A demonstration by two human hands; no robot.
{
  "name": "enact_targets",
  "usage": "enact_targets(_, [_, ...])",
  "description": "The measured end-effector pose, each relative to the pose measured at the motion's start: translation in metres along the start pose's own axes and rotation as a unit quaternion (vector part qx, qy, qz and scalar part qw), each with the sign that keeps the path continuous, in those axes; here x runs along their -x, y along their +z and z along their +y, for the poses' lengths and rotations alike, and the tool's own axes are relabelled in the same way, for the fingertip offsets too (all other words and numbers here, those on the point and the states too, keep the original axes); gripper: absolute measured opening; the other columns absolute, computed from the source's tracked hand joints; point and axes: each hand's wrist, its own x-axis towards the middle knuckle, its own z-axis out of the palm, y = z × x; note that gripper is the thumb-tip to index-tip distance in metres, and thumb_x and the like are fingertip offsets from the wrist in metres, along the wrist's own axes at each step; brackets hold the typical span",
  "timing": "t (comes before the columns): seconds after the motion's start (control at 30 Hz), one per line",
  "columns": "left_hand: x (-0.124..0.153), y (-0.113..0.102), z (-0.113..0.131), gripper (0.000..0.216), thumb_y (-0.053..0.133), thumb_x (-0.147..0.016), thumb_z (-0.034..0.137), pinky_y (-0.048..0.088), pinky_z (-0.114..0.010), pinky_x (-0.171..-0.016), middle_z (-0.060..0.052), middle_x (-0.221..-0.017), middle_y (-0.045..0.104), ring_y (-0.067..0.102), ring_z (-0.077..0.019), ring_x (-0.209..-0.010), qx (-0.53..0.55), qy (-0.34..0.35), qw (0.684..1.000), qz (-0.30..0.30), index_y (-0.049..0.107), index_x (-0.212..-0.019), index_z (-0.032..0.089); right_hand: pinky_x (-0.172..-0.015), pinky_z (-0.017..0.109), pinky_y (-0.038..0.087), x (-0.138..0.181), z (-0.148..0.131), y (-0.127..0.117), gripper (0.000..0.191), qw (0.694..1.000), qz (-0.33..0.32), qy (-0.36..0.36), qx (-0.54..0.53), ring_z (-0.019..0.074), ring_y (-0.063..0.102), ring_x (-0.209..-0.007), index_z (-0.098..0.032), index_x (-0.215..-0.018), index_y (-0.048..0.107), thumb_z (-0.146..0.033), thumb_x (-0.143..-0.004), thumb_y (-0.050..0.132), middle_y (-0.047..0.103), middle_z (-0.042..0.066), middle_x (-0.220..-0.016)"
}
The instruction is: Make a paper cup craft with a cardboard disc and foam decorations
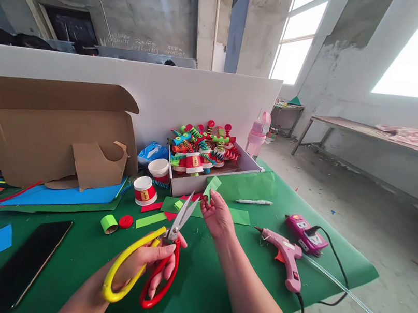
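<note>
My left hand is closed through the yellow and red handles of a pair of scissors, whose blades stand apart and point up toward the paper. My right hand pinches a small green paper piece just right of the blade tips. Both hands hover above a green sheet that covers the table. More green and red paper strips lie under the scissors' tips.
A pink glue gun and its pink power strip lie at right, beside a pen. A white box of colourful paper crafts, paper cups, a cardboard box, a phone and blue sheets sit around.
</note>
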Motion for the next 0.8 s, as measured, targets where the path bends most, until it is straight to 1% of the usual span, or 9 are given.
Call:
enact_targets(0.07, [-0.0026,-0.0002,-0.0028,0.053,0.067,-0.074,0.056,0.047,-0.022,-0.037,0.002,-0.060,0.059,0.047,-0.0079,-0.037,0.013,-0.003,1.000,-0.001,0.054,-0.109,0.017,-0.062,0.021,0.055,-0.0007,0.0013,-0.0013,0.028,1.000,-0.011,-0.001,0.002,0.0077,0.059,-0.052,-0.020,-0.067,0.060,-0.014,-0.059,0.087,0.061,-0.007,-0.056])
enact_targets(0.17, [-0.0056,-0.0018,-0.0062,0.053,0.067,-0.076,0.054,0.048,-0.022,-0.037,0.002,-0.059,0.060,0.048,-0.0084,-0.036,0.024,0.000,1.000,-0.006,0.054,-0.111,0.016,-0.060,0.020,0.054,0.0001,0.0025,-0.0019,0.030,0.999,-0.037,-0.007,0.015,0.0071,0.060,-0.053,-0.020,-0.068,0.061,-0.017,-0.057,0.088,0.063,-0.007,-0.058])
enact_targets(0.33, [-0.0071,-0.0032,-0.0066,0.052,0.066,-0.078,0.053,0.047,-0.021,-0.036,0.001,-0.059,0.060,0.048,-0.0083,-0.036,0.028,0.005,0.999,-0.017,0.055,-0.113,0.016,-0.059,0.020,0.054,0.0010,0.0039,-0.0024,0.032,0.997,-0.062,-0.016,0.041,0.0071,0.060,-0.055,-0.020,-0.068,0.061,-0.022,-0.056,0.090,0.060,-0.008,-0.057])
enact_targets(0.5, [-0.0069,-0.0036,-0.0062,0.054,0.066,-0.077,0.055,0.048,-0.021,-0.037,0.001,-0.059,0.060,0.048,-0.0080,-0.037,0.023,0.010,1.000,-0.016,0.055,-0.112,0.016,-0.059,0.020,0.054,0.0005,0.0055,-0.0034,0.033,0.996,-0.067,-0.024,0.045,0.0060,0.059,-0.053,-0.020,-0.069,0.060,-0.023,-0.054,0.090,0.062,-0.008,-0.060])
enact_targets(0.63, [-0.0066,-0.0041,-0.0060,0.058,0.068,-0.075,0.059,0.049,-0.022,-0.038,0.001,-0.060,0.060,0.048,-0.0079,-0.038,0.023,0.014,1.000,-0.007,0.055,-0.111,0.015,-0.059,0.019,0.053,0.0016,0.0056,-0.0020,0.036,0.997,-0.065,-0.021,0.047,0.0045,0.056,-0.052,-0.020,-0.067,0.060,-0.025,-0.051,0.092,0.060,-0.009,-0.058])
enact_targets(0.73, [-0.0062,-0.0040,-0.0059,0.058,0.068,-0.074,0.059,0.048,-0.022,-0.038,0.002,-0.058,0.060,0.047,-0.0082,-0.037,0.021,0.013,1.000,-0.008,0.055,-0.111,0.015,-0.059,0.018,0.053,0.0026,0.0056,-0.0009,0.039,0.997,-0.065,-0.021,0.045,0.0034,0.053,-0.051,-0.020,-0.067,0.061,-0.025,-0.048,0.094,0.059,-0.010,-0.057])
enact_targets(0.8, [-0.0057,-0.0035,-0.0060,0.057,0.067,-0.075,0.059,0.046,-0.021,-0.039,0.002,-0.056,0.059,0.049,-0.0088,-0.038,0.016,0.014,1.000,-0.007,0.055,-0.110,0.015,-0.059,0.018,0.053,0.0030,0.0057,-0.0006,0.039,0.996,-0.068,-0.023,0.049,0.0031,0.052,-0.050,-0.020,-0.067,0.060,-0.025,-0.048,0.094,0.059,-0.010,-0.057])
